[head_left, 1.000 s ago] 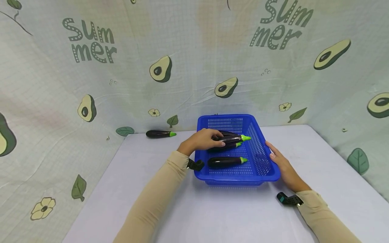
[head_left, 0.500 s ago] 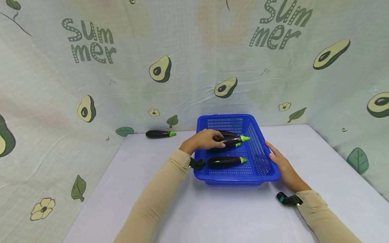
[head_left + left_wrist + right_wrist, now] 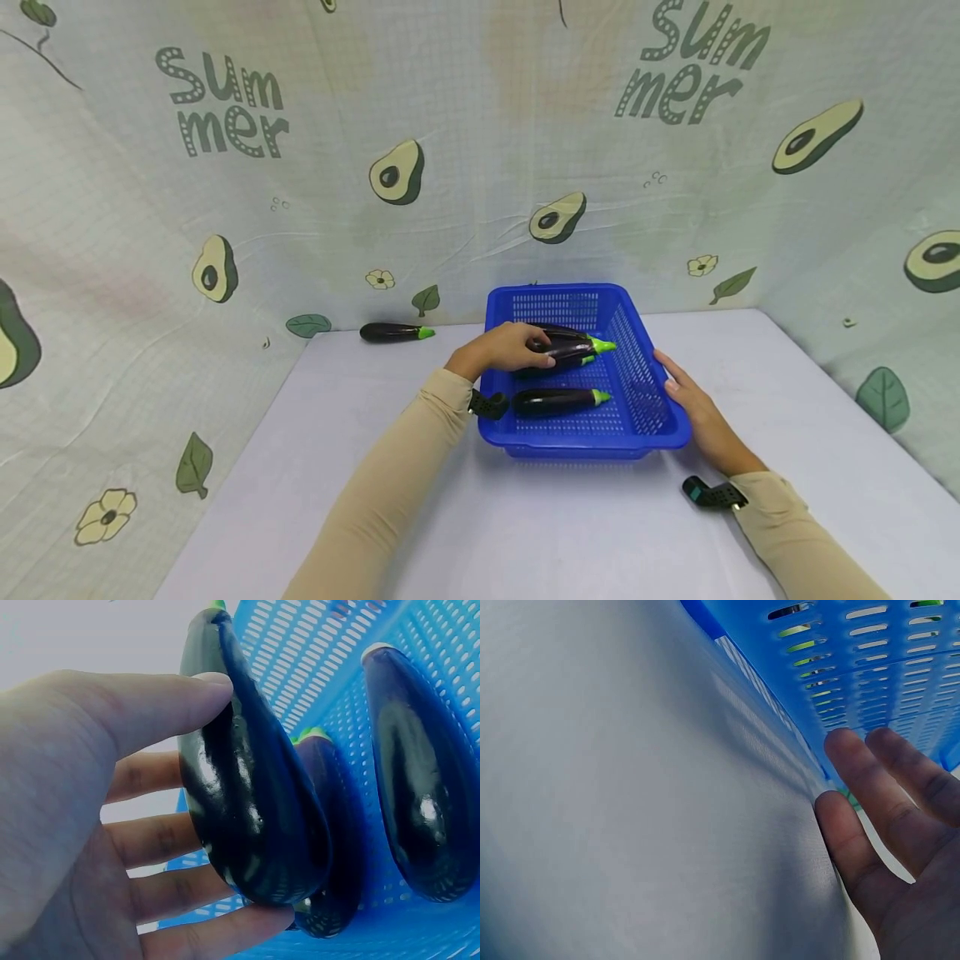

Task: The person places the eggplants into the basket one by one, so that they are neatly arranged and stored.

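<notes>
My left hand (image 3: 510, 346) reaches over the left side of a blue plastic basket (image 3: 585, 440) and holds a dark purple eggplant (image 3: 251, 795) between thumb and fingers. Its green stem end points right in the head view. Another eggplant (image 3: 337, 825) lies just below the held one, partly hidden. A further eggplant (image 3: 555, 402) rests nearer the basket's front, and one more shows behind the hand. My right hand (image 3: 705, 421) is at the basket's right side, with extended fingers (image 3: 870, 772) against the outer slotted wall.
Outside the basket, a single eggplant (image 3: 393, 332) lies at the back left of the white table (image 3: 390, 417), close to the hanging cloth (image 3: 465, 150) printed with avocados. The cloth rises right behind the basket.
The held eggplant has come down slightly, its stem end now closer to the eggplants beneath. My right hand and the basket have stayed in place.
</notes>
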{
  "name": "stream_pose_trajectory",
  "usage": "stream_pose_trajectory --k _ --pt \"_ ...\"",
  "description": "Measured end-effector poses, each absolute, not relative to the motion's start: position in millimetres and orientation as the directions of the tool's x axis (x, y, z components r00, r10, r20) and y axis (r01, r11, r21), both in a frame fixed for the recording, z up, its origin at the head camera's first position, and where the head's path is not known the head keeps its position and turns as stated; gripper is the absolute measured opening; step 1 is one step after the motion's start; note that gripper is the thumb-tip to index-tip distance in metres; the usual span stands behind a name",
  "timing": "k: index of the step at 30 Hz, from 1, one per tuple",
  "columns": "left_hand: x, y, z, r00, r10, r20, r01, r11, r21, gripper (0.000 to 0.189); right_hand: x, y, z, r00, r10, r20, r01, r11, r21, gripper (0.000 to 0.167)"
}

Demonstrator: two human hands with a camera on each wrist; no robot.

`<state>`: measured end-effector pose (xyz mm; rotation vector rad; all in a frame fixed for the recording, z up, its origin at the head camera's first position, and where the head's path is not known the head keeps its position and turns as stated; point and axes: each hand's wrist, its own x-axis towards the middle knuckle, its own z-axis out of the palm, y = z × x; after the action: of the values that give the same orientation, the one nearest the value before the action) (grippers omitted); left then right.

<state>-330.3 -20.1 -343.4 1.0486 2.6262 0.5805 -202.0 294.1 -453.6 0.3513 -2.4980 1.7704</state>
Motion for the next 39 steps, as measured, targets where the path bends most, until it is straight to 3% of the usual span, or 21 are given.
stream_pose_trajectory --k 17,30,39 --pt "-331.8 -13.2 -340.4 -0.704 0.706 -0.071 0.621 0.662 0.420 0.045 -203.8 295.8 -457.6 -0.971 -0.153 0.183 -0.223 0.310 -0.924 0.057" --pt "-327.4 -17.4 -330.1 -0.696 0.715 -0.068 0.615 0.642 0.458 0.044 -205.2 297.8 -457.1 -0.971 -0.160 0.177 -0.221 0.319 -0.922 0.057" --pt "-334.5 -38.0 -324.3 -0.739 0.670 0.066 0.609 0.623 0.490 0.038 -203.3 296.3 -454.4 -0.973 -0.151 0.175 -0.216 0.318 -0.923 0.058"
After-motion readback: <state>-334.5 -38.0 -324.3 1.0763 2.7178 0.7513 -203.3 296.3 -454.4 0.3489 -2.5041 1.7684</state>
